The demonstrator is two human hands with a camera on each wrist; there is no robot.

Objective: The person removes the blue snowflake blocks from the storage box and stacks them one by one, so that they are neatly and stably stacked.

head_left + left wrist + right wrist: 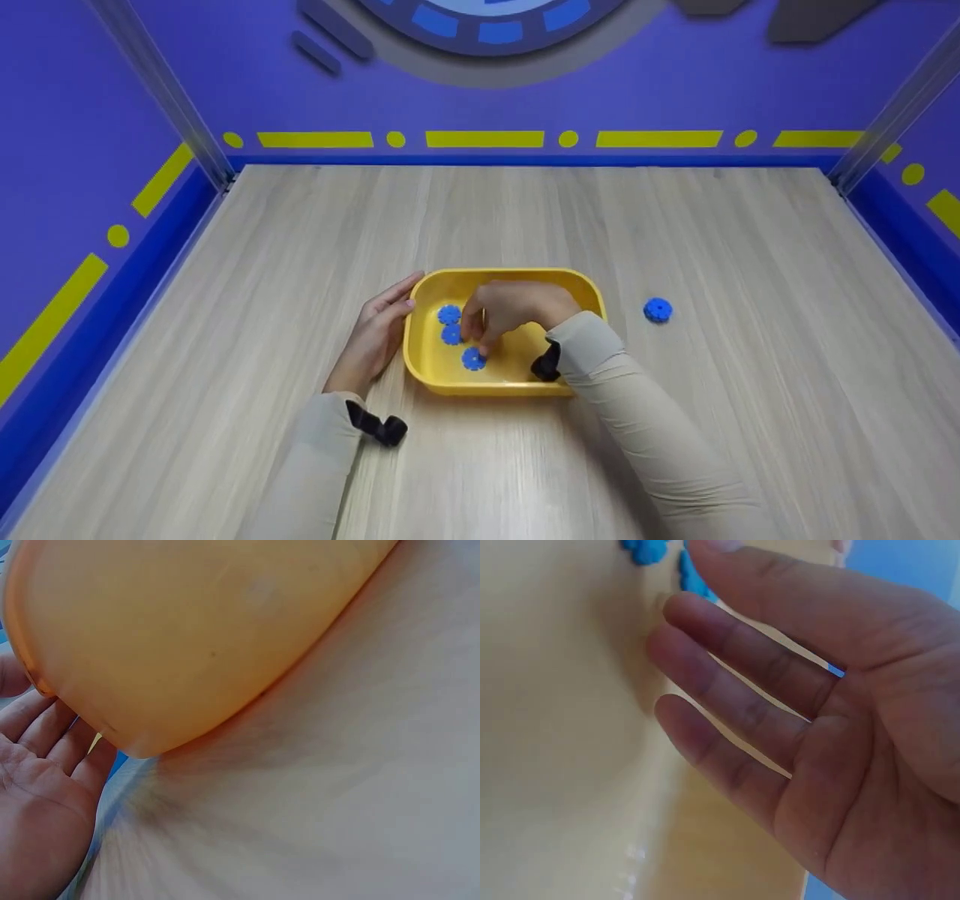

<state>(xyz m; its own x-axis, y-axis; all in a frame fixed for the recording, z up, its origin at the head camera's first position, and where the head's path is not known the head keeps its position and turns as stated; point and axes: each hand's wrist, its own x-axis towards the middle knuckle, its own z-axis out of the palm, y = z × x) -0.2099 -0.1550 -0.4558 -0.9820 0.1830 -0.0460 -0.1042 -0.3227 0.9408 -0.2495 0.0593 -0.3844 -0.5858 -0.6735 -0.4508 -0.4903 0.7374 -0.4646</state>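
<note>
A yellow plastic basin [502, 389] stands on the table, with several blue toothed discs on its floor. Two of them, an upper disc [448, 314] and a lower disc [451, 334], lie close together at the left. A third disc [474, 359] lies nearer the front wall. My right hand [510, 306] reaches down into the basin, thumb tip right at the third disc, fingers loosely bent and apart. In the right wrist view, blue discs [646, 549] show by the thumb. My left hand [375, 337] rests against the basin's left end, fingers straight along the outside, thumb at the rim.
Another blue toothed piece [658, 310] lies on the wood-grain table [750, 337] to the right of the basin. Blue-purple panels [525, 105] with yellow marks wall in the back and both sides. Black wrist cameras [379, 427] sit on both sleeves.
</note>
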